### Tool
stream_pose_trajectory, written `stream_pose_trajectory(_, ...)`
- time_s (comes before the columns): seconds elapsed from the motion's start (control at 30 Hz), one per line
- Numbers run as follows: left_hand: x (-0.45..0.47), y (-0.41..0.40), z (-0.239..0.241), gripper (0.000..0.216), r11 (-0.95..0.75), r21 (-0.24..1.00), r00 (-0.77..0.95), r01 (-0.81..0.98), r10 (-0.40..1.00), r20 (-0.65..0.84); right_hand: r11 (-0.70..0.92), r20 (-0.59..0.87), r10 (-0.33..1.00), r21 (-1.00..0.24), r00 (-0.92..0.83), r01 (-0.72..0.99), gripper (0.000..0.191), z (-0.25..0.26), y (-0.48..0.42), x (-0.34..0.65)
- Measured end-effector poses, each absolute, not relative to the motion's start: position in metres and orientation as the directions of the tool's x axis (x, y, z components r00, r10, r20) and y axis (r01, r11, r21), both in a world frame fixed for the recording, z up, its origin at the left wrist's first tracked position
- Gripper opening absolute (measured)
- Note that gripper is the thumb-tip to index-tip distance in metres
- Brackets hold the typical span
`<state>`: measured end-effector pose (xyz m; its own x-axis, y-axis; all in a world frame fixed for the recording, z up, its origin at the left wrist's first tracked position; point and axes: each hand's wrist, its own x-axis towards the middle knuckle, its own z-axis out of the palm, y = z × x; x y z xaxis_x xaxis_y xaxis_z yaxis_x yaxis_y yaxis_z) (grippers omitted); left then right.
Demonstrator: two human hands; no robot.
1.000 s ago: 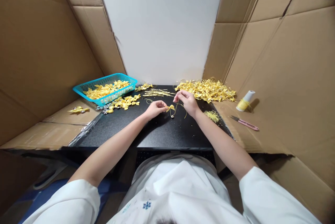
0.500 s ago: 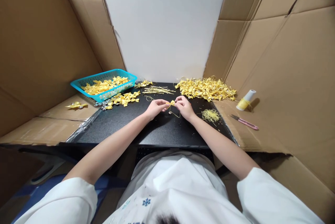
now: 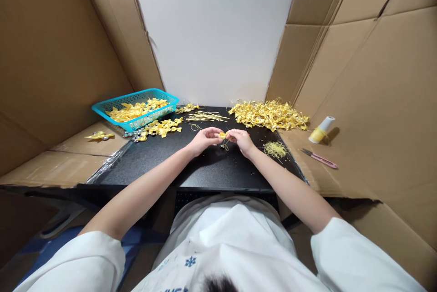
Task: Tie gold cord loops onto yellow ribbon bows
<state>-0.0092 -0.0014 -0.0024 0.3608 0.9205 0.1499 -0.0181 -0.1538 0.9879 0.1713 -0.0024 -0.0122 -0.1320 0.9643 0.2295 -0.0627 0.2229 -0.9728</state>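
Over the middle of the black table, a small yellow ribbon bow [image 3: 223,135] is pinched between the fingers of my left hand [image 3: 205,140]. My right hand [image 3: 241,140] is closed at the bow's other side, its thumb and fingertips pressed together on the bow or its cord; which of these is partly hidden. A thin yellow cord [image 3: 227,146] loops below the bow, and a small silvery bell or bead [image 3: 222,146] hangs there, just above the table.
A turquoise basket [image 3: 99,110] of yellow bows stands back left, with loose bows [image 3: 164,127] and silvery beads [image 3: 136,134] before it. Cut cords [image 3: 207,116] lie centre back. Finished-looking bows [image 3: 269,114] are heaped back right, near cord scraps [image 3: 275,149], a thread spool [image 3: 320,130] and pink snips [image 3: 321,159].
The bow has turned between my fingers, and the cord loop beneath it has drawn in closer. My right hand has rotated slightly; my left hand stays nearly in place.
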Motion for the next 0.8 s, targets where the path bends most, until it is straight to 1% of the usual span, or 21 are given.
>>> stream_pose_trajectory(0.13, -0.011, 0.000, -0.003, 0.047, -0.149, 0.989, 0.367, -0.017, 0.919, 0.145, 0.215, 0.222, 0.967, -0.974, -0.123, -0.064, 0.031, -0.013, -0.002, 0.171)
stream_pose_trajectory(0.2, -0.010, -0.001, -0.003, 0.047, -0.144, 0.989, 0.365, -0.019, 0.920, 0.141, 0.238, 0.241, 0.962, -0.970, -0.125, -0.043, 0.029, -0.012, -0.003, 0.170)
stream_pose_trajectory(0.33, -0.008, -0.005, -0.001, 0.037, -0.155, 0.988, 0.355, 0.020, 0.925, 0.137, 0.362, 0.350, 0.924, -0.931, -0.153, 0.057, 0.027, -0.010, -0.007, 0.170)
stream_pose_trajectory(0.47, -0.007, -0.005, -0.001, 0.036, -0.188, 0.982, 0.302, 0.030, 0.938, 0.171, 0.461, 0.437, 0.886, -0.869, -0.158, 0.183, 0.030, -0.007, -0.013, 0.171)
stream_pose_trajectory(0.8, -0.006, -0.003, -0.004, 0.038, -0.207, 0.978, 0.246, -0.017, 0.948, 0.204, 0.447, 0.418, 0.889, -0.880, -0.187, 0.162, 0.028, -0.003, -0.020, 0.168)
